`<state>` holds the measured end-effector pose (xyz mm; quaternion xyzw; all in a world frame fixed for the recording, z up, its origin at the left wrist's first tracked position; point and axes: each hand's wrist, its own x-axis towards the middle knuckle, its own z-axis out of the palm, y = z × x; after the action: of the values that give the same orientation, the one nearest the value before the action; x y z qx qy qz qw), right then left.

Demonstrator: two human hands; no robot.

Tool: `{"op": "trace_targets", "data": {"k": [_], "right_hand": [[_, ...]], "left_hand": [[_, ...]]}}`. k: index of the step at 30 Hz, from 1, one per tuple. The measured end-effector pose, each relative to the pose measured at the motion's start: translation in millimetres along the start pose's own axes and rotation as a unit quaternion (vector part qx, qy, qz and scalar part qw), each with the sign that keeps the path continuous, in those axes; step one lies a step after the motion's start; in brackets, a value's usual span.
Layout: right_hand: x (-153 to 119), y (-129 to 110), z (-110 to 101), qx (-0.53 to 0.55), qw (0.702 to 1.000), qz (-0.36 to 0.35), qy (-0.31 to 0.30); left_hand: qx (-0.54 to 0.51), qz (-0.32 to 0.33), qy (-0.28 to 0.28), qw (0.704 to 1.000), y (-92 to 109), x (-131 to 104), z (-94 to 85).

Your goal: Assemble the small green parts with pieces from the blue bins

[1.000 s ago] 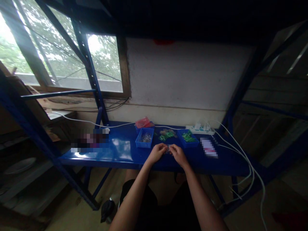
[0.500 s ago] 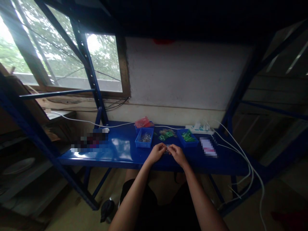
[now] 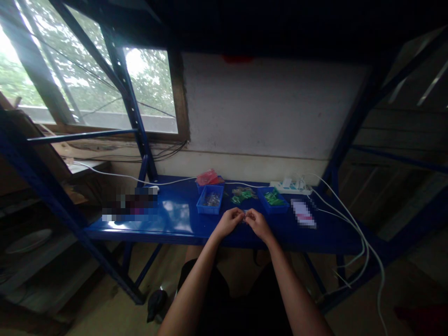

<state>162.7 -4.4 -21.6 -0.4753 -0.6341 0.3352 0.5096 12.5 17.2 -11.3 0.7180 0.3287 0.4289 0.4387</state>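
My left hand point(image 3: 231, 221) and my right hand point(image 3: 256, 222) come together over the front of the blue table point(image 3: 182, 228). Their fingertips are closed in a pinch around something small and pale, mostly hidden, that I cannot make out. Just beyond my left hand stands a blue bin point(image 3: 209, 209) of small clear or metallic pieces. Behind my fingers lies a loose pile of green and clear pieces point(image 3: 242, 195). Beyond my right hand, another blue bin point(image 3: 273, 209) holds green pieces point(image 3: 273, 198).
Red plastic packets point(image 3: 207, 177) top a bin at the back. A white power strip point(image 3: 290, 187) with cables point(image 3: 350, 224) lies back right. A blurred-out flat item point(image 3: 303, 213) is to the right, and dark blurred items point(image 3: 131, 204) to the left. Blue rack posts point(image 3: 131, 98) frame the table.
My two hands have shifted very slightly, and the small piece between my fingertips shows less. The bins and the pile stay where they were.
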Motion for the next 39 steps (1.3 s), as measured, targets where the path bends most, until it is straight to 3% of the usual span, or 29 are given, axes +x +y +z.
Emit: {"op": "trace_targets", "data": {"k": [13, 22, 39], "right_hand": [[0.7, -3.8, 0.7, -0.011, 1.0, -0.013, 0.007], [-0.3, -3.2, -1.0, 0.019, 1.0, -0.005, 0.014], [-2.5, -4.1, 0.6, 0.002, 1.0, -0.013, -0.002]], "left_hand": [[0.007, 0.006, -0.015, 1.0, 2.5, -1.4, -1.9], [-0.075, -0.002, -0.032, 0.997, 1.2, -0.8, -0.5], [-0.03, 0.008, -0.022, 0.999, -4.2, 0.2, 0.1]]}}
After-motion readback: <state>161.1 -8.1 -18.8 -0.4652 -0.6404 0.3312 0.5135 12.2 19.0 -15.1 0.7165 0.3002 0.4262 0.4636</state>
